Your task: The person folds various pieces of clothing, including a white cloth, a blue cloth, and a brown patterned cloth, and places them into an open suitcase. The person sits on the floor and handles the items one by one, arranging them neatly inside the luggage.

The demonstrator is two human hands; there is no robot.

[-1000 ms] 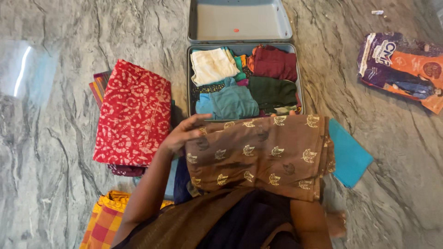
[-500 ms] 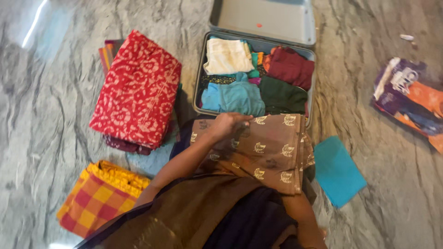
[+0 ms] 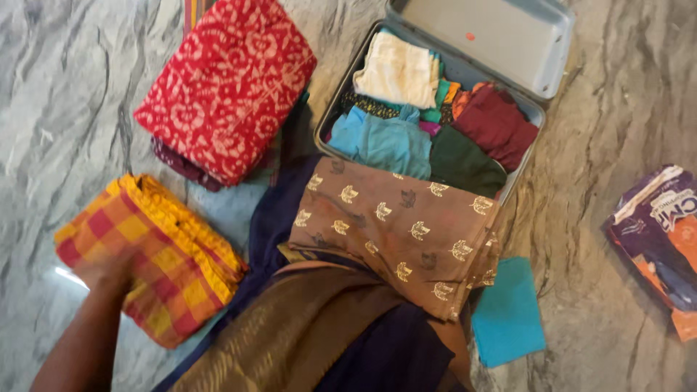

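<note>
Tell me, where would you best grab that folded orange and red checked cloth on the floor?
Probably by the thick yellow-bordered fold of the checked cloth, coming from its open floor side nearest the left hand. It lies flat in a stacked bundle, so pinching that edge from underneath should keep the layers together.

Home, marble floor (image 3: 58, 87), open suitcase (image 3: 541, 43), folded clothes (image 3: 396, 69)

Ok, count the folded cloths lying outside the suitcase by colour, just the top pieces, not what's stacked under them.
red patterned cloth: 1
orange and yellow checked cloth: 1
brown cloth with gold leaves: 1
teal cloth: 1
Total: 4
</note>
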